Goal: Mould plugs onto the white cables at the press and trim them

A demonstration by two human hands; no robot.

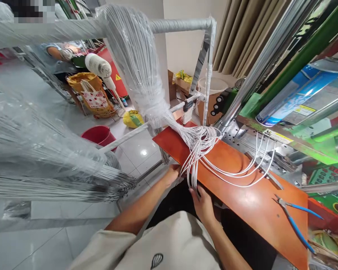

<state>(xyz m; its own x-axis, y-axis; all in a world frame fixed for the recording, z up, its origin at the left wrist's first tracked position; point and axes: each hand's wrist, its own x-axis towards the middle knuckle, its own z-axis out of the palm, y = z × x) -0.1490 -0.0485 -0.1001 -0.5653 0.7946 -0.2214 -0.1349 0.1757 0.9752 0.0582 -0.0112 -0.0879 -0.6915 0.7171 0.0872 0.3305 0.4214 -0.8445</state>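
Note:
A loose bundle of thin white cables (202, 140) lies on the orange-brown board (242, 198), its ends hanging over the near edge. My right hand (203, 204) is closed around several of these cable ends. At the board's left edge is my left hand (172, 175), its fingers curled beside other cable ends; their tips are partly hidden, so what they hold cannot be made out. Three cables curve right to the metal press bed (242, 137). Blue-handled pliers (294, 221) lie on the board's right end, away from both hands.
Plastic-wrapped grey cable bundles hang over a wrapped rack rail (183, 25) and lie at left (59, 150). The machine carries a blue spray can (295, 93) at right. On the floor stands a red bucket (98, 135). Another person's arm (56, 52) shows at upper left.

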